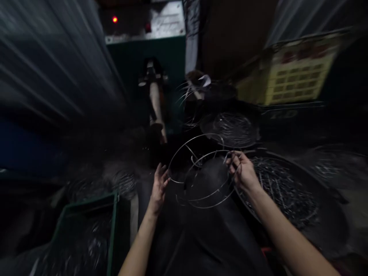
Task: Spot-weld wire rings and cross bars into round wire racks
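Note:
A round wire frame [208,156], made of thin bright rings joined by short cross wires, hangs tilted over my lap. My right hand [241,170] pinches it at its right side, fingers closed round the wire. On the other side my left hand [160,188] has its fingers apart, close to the frame's left rim; whether a fingertip touches the wire I cannot tell. Beyond the frame stands a green machine [123,65] with a clamp-like head [151,73] and a pale arm sticking out towards me.
A wide dark pan [330,218] full of small metal pieces lies at right, with a dish of wire [234,128] behind it. A green crate [115,214] stands at lower left. A yellow crate [299,80] is at back right. A red light [115,19] glows on the machine.

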{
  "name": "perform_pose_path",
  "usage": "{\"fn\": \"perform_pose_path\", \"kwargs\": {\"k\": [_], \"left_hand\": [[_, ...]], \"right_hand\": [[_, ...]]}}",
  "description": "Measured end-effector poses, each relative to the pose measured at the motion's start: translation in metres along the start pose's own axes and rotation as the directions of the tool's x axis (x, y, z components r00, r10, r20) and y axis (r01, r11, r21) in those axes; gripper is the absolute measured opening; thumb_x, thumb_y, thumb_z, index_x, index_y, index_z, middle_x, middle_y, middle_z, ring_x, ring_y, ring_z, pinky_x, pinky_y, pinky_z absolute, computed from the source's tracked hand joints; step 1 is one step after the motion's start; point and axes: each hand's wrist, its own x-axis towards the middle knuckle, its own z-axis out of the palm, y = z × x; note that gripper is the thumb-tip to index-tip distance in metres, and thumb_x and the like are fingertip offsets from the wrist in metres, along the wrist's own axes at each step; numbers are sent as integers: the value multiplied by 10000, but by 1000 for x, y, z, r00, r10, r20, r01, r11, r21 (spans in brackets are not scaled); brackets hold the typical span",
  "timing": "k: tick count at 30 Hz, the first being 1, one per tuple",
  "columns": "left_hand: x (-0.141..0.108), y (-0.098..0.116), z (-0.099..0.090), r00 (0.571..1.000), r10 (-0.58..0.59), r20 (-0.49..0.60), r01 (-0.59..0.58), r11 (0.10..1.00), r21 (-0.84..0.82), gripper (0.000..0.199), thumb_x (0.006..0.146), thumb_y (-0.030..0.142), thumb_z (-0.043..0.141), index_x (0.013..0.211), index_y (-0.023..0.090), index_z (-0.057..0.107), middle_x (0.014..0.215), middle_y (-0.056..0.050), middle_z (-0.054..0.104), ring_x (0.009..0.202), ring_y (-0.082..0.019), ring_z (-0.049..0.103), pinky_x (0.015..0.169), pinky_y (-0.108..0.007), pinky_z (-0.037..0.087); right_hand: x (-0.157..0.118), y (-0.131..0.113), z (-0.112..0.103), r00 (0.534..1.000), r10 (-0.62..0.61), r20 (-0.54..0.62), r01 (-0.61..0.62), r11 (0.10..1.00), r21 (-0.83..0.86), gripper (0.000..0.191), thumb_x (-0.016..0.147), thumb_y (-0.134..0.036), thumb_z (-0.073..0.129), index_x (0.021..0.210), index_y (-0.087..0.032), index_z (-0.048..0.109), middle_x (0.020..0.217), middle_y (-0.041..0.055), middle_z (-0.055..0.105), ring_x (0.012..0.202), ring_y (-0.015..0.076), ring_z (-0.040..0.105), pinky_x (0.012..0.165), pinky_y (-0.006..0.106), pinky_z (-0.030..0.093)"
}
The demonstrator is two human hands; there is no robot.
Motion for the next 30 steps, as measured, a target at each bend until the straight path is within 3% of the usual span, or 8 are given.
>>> {"fn": "perform_pose_path", "kwargs": {"k": [2, 5, 10, 13, 15, 20, 22, 30], "left_hand": [[-17, 4, 5, 1000, -16, -19, 14, 996, -92, 824, 689, 682, 528, 1375, 283, 304, 1406, -116, 345, 1216, -274, 429, 961, -399, 398], [-42, 3, -2, 992, -85, -97, 83, 996, -19, 807, 678, 513, 669, 1366, 293, 311, 1334, -102, 405, 1076, -211, 513, 901, -340, 424], [-56, 1, -15, 948, -213, -236, 243, 964, 108, 857, 628, 282, 759, 1350, 297, 297, 1115, -52, 503, 869, -121, 548, 784, -272, 455], [-52, 8, -23, 968, -162, -192, 188, 974, 128, 780, 638, 252, 751, 1296, 293, 334, 1122, -46, 517, 998, -151, 541, 875, -308, 443], [-48, 17, -31, 989, -52, -140, 81, 976, 204, 751, 605, 215, 773, 1231, 290, 364, 1189, -56, 509, 1135, -189, 489, 968, -362, 394], [-21, 57, -48, 961, 260, -91, -207, 900, 382, 590, 547, 153, 800, 1001, 253, 437, 1373, -96, 399, 1265, -241, 387, 1032, -443, 319], [-1, 74, -51, 957, 268, -111, -213, 908, 362, 610, 534, 162, 806, 1012, 256, 438, 1365, -97, 405, 1264, -250, 389, 1004, -455, 353], [64, 122, -55, 921, 359, -152, -281, 881, 380, 708, 518, 186, 815, 1090, 270, 405, 1192, -58, 516, 1119, -206, 513, 967, -417, 408]], "right_hand": [[-19, 39, 21, 989, 143, 35, -144, 989, 44, 397, 630, -532, 685, 803, -201, 552, 550, -61, 533, 339, 24, 349, 339, 159, 290], [-40, 75, 34, 969, 248, 13, -248, 967, 48, 421, 595, -531, 710, 797, -195, 558, 558, -64, 532, 348, 20, 346, 343, 159, 289], [-52, 76, 29, 948, 271, 167, -275, 962, 0, 475, 728, -570, 577, 1075, -245, 570, 836, 6, 639, 552, 79, 545, 459, 188, 421], [-50, 59, 21, 925, 177, 337, -130, 979, -158, 511, 807, -514, 517, 1251, -266, 476, 990, 34, 642, 764, 129, 602, 669, 257, 493], [-46, 44, 18, 903, 70, 423, 71, 948, -309, 405, 840, -455, 497, 1190, -257, 538, 954, 36, 652, 849, 158, 600, 791, 312, 479], [-27, 2, 33, 736, -294, 610, 594, 713, -374, 215, 864, -327, 471, 961, -282, 657, 929, 32, 659, 906, 193, 586, 838, 361, 464], [-14, -12, 51, 702, -382, 602, 658, 672, -340, 222, 869, -297, 465, 1000, -284, 644, 922, 29, 660, 875, 181, 597, 803, 341, 479], [40, -69, 117, 688, -518, 509, 705, 643, -298, 278, 889, -352, 442, 1078, -250, 619, 866, 14, 680, 818, 160, 635, 791, 300, 478]]}}
